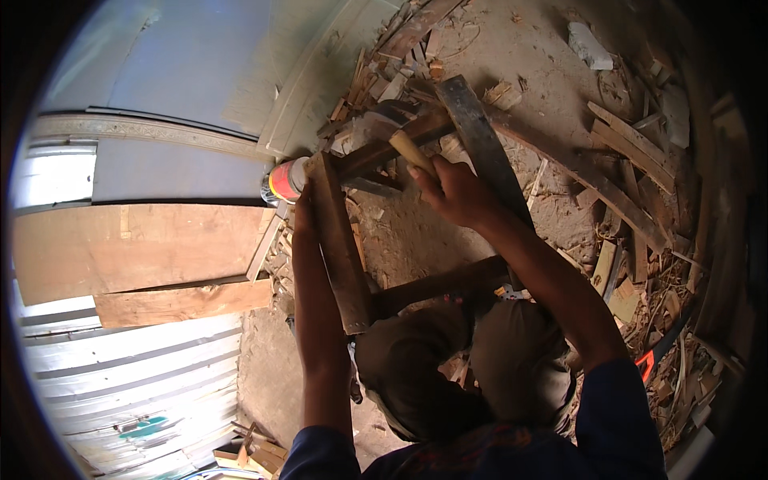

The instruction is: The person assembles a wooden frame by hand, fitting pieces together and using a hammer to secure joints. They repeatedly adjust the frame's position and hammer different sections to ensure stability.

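Note:
A rectangular frame of dark wooden beams (340, 248) stands tilted in front of my knees. My left hand (303, 210) is closed on the outer side of its left beam, near the far end; most of its fingers are hidden. A tin with a red and yellow label (284, 182) is just beside that hand. Over the frame's opening, my right hand (458, 194) wraps round the pale wooden handle (412, 154) of a tool. The handle points toward the far left, and a blurred grey shape lies beyond it, so the tool's kind is unclear.
Wood scraps and offcuts (632, 144) litter the ground at right and far side. A long beam (584, 172) lies at the right, with an orange-handled saw (660, 350) nearer. Plywood boards (144, 248) and corrugated metal sheets (152, 376) are at left.

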### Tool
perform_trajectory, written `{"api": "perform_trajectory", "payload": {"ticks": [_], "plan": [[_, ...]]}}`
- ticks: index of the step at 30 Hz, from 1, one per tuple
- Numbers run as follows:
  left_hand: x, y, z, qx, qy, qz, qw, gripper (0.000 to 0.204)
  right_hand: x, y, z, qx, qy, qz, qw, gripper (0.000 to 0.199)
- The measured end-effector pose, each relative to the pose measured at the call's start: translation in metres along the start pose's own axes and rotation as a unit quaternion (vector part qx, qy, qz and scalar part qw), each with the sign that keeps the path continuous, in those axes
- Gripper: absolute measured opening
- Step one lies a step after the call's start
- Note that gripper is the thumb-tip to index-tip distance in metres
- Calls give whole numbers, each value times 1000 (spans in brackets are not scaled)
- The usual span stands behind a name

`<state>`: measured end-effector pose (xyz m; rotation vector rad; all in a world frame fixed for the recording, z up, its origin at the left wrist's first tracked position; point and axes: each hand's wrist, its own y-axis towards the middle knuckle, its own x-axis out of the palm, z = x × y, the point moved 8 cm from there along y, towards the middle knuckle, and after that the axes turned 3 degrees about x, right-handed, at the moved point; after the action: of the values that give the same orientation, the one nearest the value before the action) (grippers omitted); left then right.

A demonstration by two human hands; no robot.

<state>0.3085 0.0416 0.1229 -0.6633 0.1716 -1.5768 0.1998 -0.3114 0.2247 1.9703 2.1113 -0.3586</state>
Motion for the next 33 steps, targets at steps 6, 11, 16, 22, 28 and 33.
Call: {"api": "perform_trajectory", "payload": {"ticks": [6,11,16,22,28,33], "plan": [[0,-18,32,-12,532,229,815,89,7,3,9,-44,-19,25,999,44],[11,-18,36,46,568,265,778,99,-4,4,13,-37,1,69,997,46],[10,-23,40,73,629,263,728,77,-8,3,9,-3,36,70,997,48],[70,-54,32,236,704,224,631,80,-6,11,17,-11,49,99,994,44],[62,-76,30,114,637,295,703,87,-9,5,3,-20,57,83,995,46],[82,-90,29,113,611,283,731,87,-13,-1,6,-15,56,75,995,53]]}}
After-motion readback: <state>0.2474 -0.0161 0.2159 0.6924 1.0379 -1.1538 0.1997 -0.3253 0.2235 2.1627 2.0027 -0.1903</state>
